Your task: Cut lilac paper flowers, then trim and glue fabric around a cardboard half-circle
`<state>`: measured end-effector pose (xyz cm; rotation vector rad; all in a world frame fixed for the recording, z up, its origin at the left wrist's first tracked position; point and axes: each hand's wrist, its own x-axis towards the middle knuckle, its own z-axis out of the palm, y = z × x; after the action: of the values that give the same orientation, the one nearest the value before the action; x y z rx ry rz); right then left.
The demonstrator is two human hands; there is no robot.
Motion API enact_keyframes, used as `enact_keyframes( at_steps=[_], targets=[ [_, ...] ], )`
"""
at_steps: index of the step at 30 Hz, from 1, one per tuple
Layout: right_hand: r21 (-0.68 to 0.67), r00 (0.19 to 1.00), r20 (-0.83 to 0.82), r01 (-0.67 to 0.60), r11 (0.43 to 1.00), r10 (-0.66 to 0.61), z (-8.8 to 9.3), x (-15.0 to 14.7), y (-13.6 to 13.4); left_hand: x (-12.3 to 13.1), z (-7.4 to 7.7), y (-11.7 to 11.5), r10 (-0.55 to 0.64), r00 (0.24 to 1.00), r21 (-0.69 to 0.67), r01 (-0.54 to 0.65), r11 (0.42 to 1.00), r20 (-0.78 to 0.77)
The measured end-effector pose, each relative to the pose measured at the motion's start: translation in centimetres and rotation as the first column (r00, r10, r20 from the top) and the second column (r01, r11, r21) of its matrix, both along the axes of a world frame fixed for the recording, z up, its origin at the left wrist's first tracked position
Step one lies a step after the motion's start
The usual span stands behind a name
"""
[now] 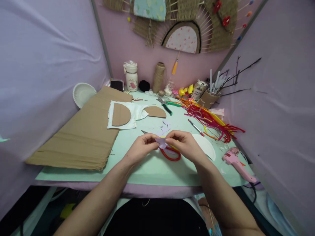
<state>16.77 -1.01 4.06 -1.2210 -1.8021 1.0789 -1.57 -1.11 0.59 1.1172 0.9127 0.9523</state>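
We see left hand (144,145) pinching lilac paper (161,143), right hand (183,142) pinching yellow strip (162,137); fingertips obscure contact, red-handled scissors (173,160) partly hidden.

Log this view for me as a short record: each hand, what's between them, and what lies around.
Left hand: fingers pinched at a small purple paper
Right hand: fingers pinched, at the paper's other side
Between hands: the paper, with a yellow strip along its top
Below hands: red-handled scissors
Left side: large cardboard sheet
Right side: pink glue gun, colored strands
Back: white bottle, twine spool
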Motion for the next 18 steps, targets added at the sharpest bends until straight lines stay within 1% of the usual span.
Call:
enact_keyframes(
  at_steps=[2,3,6,8,10,13,14,16,18],
  targets=[
    [-0.111,0.996,-0.093,-0.008,0.994,-0.002,-0.3,0.0,0.4,0.0,-0.1,0.0,-0.027,1.0,0.006,0.027,1.0,-0.007],
    [-0.144,0.992,-0.123,-0.017,0.989,-0.001,-0.5,-0.1,0.7,0.0,-0.1,0.0,-0.039,0.999,0.014,0.039,0.999,-0.014],
    [-0.181,0.986,-0.166,-0.036,0.983,0.005,-0.9,-0.5,1.2,0.0,0.2,0.0,-0.069,0.995,0.063,0.073,0.995,-0.07],
    [-0.182,0.978,-0.206,-0.012,0.983,-0.026,-1.2,-1.0,1.4,0.0,0.3,0.0,-0.058,0.991,0.074,0.068,0.995,-0.124],
    [-0.169,0.961,-0.262,0.044,0.985,-0.088,-1.4,-1.4,1.6,0.1,0.2,0.0,0.014,0.992,0.039,-0.009,0.999,-0.128],
    [-0.172,0.934,-0.327,0.094,0.981,-0.146,-1.9,-1.9,1.7,0.3,-0.3,0.2,0.2,0.98,-0.068,-0.2,0.977,-0.011],
    [-0.179,0.927,-0.342,0.096,0.979,-0.153,-2.0,-2.1,1.7,0.3,-0.5,0.3,0.247,0.968,-0.105,-0.242,0.965,0.037],
    [-0.201,0.917,-0.365,0.093,0.975,-0.162,-2.4,-2.3,1.8,0.4,-0.6,0.4,0.29,0.951,-0.161,-0.271,0.949,0.107],
    [-0.233,0.899,-0.398,0.094,0.968,-0.183,-2.6,-2.5,1.8,0.4,-0.5,0.3,0.28,0.947,-0.196,-0.249,0.949,0.155]
  ],
)
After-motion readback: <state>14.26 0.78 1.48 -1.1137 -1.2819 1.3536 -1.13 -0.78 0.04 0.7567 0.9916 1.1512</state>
